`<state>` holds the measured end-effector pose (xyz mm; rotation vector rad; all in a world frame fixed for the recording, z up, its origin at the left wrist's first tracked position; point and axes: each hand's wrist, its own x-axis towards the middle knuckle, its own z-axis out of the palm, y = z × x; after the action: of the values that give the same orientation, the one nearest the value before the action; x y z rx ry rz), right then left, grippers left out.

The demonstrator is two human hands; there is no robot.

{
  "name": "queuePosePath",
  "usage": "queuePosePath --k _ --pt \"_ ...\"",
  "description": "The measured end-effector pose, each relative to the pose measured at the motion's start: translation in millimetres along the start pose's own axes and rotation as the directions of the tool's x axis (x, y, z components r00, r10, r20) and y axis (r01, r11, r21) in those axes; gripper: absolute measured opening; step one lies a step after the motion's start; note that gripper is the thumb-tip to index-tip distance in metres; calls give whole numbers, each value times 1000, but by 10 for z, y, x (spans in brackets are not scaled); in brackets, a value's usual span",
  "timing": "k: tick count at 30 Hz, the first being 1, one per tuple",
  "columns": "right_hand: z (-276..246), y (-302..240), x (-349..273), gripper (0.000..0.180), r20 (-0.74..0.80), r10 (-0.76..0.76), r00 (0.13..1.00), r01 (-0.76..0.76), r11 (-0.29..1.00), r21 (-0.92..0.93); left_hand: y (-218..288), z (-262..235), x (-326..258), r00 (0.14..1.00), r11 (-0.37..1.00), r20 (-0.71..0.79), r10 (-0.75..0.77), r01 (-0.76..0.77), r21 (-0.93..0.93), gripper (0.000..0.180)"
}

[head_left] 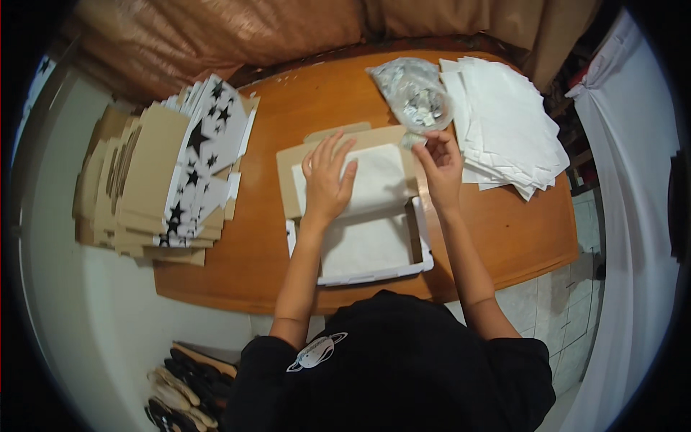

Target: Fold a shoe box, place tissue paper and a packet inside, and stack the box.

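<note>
Pinching a small pale piece (410,140) between the thumb and fingers of the right hand (443,167), over the far right corner of a cardboard lid (288,164). Holding with a narrow grip, the piece poking out to the left of the fingertips, just in front of a clear plastic bag (402,81) of small silvery bits; too small to name for certain. Spreading the fingers of the left hand (329,181) wide, palm down over the left part of the lid, thumb apart; cannot tell touching from hovering at this angle. Reaching both bare forearms forward from a black shirt (410,360) with a white print on it.

Showing, between the arms, a shallow box (374,276), white outside and brown inside, lid folded back away from the body, lined in both halves with white paper (371,248). Resting near the front edge of a brown wooden table (504,227).

Showing also, to the right of the bag, a loose pile of white sheets (507,115), and, far to the left, a stack of flattened cardboard boxes (151,169), some with black stars on white. Ending with brown curtains (237,29) behind the table and shoes (176,392) at lower left.
</note>
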<state>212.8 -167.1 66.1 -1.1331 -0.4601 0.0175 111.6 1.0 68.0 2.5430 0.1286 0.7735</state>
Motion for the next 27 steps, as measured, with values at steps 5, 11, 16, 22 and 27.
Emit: queuePosePath --k 5,11,16,22,27 --pt "107 -62 -726 40 466 305 830 -66 885 -461 -199 -388 -588 963 956 -146 -228 193 -220 41" --pt "-96 172 -845 43 286 369 884 -243 887 -392 -427 -541 -1189 774 569 -41 -631 426 -703 50" --pt "-289 299 -573 41 107 280 954 -225 905 -362 -587 -564 -1193 680 164 236 -695 469 -868 54" --pt "-452 341 -330 46 89 477 874 -435 851 -294 -733 -539 -1077 647 18 425 -633 562 -827 54" --pt "-462 334 -265 49 110 594 797 -558 794 -243 -733 -502 -989 643 -1 461 -611 582 -813 52"
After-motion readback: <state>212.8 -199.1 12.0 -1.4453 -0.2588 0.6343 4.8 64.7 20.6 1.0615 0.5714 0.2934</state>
